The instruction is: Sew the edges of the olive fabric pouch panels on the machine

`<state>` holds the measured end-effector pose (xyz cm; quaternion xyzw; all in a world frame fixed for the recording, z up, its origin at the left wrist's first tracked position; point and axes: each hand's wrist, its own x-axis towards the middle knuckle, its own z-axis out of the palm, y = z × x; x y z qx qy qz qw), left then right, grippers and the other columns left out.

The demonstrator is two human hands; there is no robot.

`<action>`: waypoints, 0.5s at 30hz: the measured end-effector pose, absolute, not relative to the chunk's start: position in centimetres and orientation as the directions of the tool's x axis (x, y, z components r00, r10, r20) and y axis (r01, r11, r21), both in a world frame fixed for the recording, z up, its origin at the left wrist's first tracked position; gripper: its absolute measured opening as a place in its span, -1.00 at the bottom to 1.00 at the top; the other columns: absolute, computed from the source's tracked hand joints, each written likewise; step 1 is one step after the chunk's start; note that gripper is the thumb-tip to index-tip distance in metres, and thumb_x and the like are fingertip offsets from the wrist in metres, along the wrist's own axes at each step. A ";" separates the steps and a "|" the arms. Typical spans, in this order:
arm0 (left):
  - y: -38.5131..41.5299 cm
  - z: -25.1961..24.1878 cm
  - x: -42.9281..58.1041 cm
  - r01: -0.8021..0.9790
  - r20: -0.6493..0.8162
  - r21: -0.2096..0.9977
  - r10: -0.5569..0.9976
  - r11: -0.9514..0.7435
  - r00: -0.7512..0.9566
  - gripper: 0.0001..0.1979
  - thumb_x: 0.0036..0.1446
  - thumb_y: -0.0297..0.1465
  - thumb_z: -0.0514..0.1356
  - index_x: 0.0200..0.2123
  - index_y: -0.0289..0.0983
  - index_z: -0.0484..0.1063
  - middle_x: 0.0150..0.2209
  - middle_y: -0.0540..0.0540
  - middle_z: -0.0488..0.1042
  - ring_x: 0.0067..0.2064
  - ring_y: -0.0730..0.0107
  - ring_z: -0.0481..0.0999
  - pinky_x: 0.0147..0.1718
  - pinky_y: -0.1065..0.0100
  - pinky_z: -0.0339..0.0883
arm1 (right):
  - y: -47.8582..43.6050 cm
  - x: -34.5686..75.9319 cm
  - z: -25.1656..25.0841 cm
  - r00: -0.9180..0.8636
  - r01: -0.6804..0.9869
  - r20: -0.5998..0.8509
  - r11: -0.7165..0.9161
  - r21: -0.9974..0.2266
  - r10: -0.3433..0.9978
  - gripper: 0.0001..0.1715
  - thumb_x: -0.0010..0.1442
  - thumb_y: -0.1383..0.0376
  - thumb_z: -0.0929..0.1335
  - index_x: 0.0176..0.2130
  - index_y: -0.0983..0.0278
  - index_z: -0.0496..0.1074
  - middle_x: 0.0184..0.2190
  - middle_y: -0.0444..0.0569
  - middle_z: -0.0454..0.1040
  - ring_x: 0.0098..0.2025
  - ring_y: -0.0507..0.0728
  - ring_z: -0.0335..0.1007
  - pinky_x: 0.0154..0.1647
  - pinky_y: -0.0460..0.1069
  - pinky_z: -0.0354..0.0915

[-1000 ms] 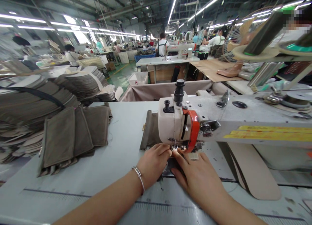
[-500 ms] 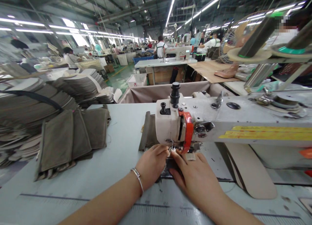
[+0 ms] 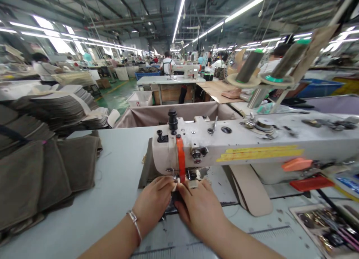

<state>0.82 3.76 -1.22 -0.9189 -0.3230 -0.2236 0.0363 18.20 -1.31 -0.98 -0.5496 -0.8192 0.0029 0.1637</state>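
Note:
Both hands are at the needle area of a white sewing machine [image 3: 232, 148] with an orange guard [image 3: 181, 158]. My left hand [image 3: 153, 201], with a silver bracelet, has its fingers pressed together on the work beside the presser foot; a small pale edge shows at the fingertips. My right hand [image 3: 200, 204] lies close on the other side, index finger stretched toward the foot and thumb apart. Behind my left hand, a grey-brown fabric piece [image 3: 146, 173] lies under the machine head, partly hidden. The exact spot under the fingertips is covered.
Grey-brown sewn pieces [image 3: 80, 161] lie fanned out at the left, beside tall stacks of cut pieces [image 3: 60, 105]. Pale rounded panels [image 3: 252, 189] hang under the machine arm. A tray of small metal parts [image 3: 322, 225] is at right. Thread cones [image 3: 251, 66] stand behind; co-workers sit farther off.
The view has turned right, so the machine and stacks appear farther left and the parts tray has come into sight. Both hands stay at the presser foot with little visible change.

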 end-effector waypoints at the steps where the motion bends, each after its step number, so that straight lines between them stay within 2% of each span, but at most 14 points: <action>1: 3.8 -1.3 0.8 0.599 0.446 0.076 0.565 -0.797 0.694 -0.76 0.18 -0.63 0.06 -0.23 -0.29 0.48 -0.17 -0.12 0.53 -0.08 0.29 0.50 -0.03 0.26 0.46 | -1.3 18.1 -0.9 -0.340 0.900 0.268 0.394 -0.185 0.902 -0.63 0.23 0.19 0.33 0.03 0.18 0.34 -0.06 -0.02 0.42 -0.07 0.20 0.31 -0.04 0.14 0.15; 4: 4.1 -1.4 0.5 0.598 0.462 0.095 0.567 -0.796 0.682 -0.77 0.16 -0.61 0.07 -0.23 -0.29 0.49 -0.18 -0.12 0.54 -0.09 0.27 0.52 -0.03 0.24 0.46 | -1.4 18.1 -0.6 -0.334 0.900 0.280 0.393 -0.191 0.900 -0.67 0.21 0.17 0.35 -0.03 0.19 0.37 -0.05 -0.04 0.42 -0.07 0.17 0.31 -0.03 0.11 0.19; 8: 4.9 -1.4 -0.1 0.627 0.437 0.227 0.653 -0.745 0.618 -0.77 0.20 -0.52 0.08 -0.18 -0.24 0.51 -0.16 -0.07 0.55 -0.13 0.32 0.55 -0.08 0.28 0.48 | -2.2 21.2 0.4 -0.317 0.891 0.306 0.392 -0.228 0.898 -0.88 0.25 0.21 0.32 -0.18 0.13 0.43 -0.22 -0.15 0.46 -0.15 0.07 0.34 -0.10 -0.01 0.26; 9: 5.1 -1.3 -0.2 0.637 0.424 0.252 0.675 -0.728 0.604 -0.78 0.21 -0.50 0.08 -0.18 -0.22 0.51 -0.16 -0.06 0.55 -0.14 0.33 0.55 -0.10 0.29 0.49 | -2.6 22.8 0.5 -0.286 0.899 0.325 0.370 -0.235 0.901 -0.87 0.29 0.25 0.28 -0.20 0.13 0.44 -0.26 -0.15 0.46 -0.17 0.06 0.35 -0.12 -0.02 0.27; 11: 5.5 -1.3 -0.2 0.666 0.406 0.257 0.704 -0.700 0.583 -0.82 0.22 -0.46 0.12 -0.22 -0.21 0.53 -0.18 -0.06 0.55 -0.14 0.30 0.54 -0.09 0.26 0.47 | -3.6 26.8 0.3 -0.184 0.926 0.384 0.290 -0.240 0.905 -0.76 0.34 0.28 0.20 -0.16 0.19 0.44 -0.22 -0.05 0.45 -0.13 0.12 0.36 -0.09 0.05 0.28; 13: 6.3 -1.3 0.0 0.702 0.395 0.205 0.714 -0.682 0.579 -0.85 0.20 -0.48 0.14 -0.29 -0.24 0.52 -0.21 -0.09 0.55 -0.12 0.24 0.52 -0.07 0.19 0.45 | -4.5 30.9 -0.5 -0.033 0.980 0.487 0.124 -0.157 0.873 -0.67 0.30 0.09 0.24 -0.09 0.22 0.41 -0.14 0.05 0.43 -0.08 0.23 0.36 -0.04 0.17 0.27; 15: 7.5 -1.2 0.0 0.729 0.373 0.139 0.717 -0.670 0.589 -0.83 0.19 -0.53 0.12 -0.35 -0.27 0.51 -0.25 -0.11 0.55 -0.12 0.21 0.51 -0.08 0.16 0.44 | -5.0 33.9 -1.7 0.049 0.996 0.478 -0.005 -0.093 0.877 -0.37 0.24 -0.09 0.24 0.07 0.29 0.32 -0.06 0.16 0.39 -0.05 0.32 0.36 -0.04 0.23 0.29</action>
